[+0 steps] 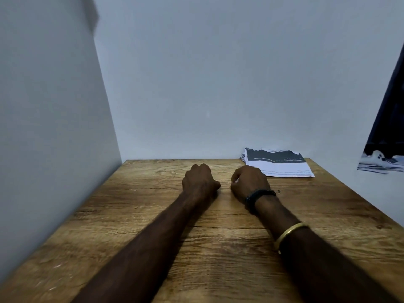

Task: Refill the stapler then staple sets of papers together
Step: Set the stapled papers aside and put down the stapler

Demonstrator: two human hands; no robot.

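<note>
On the table (113, 237), left hand (200, 180) and right hand (249, 182) lie curled near papers (284, 167).

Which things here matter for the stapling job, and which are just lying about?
For the job: stack of papers; left hand; right hand. No stapler in view.
Just there: wooden table; black wristband; gold bangle; dark object at the right edge.
</note>
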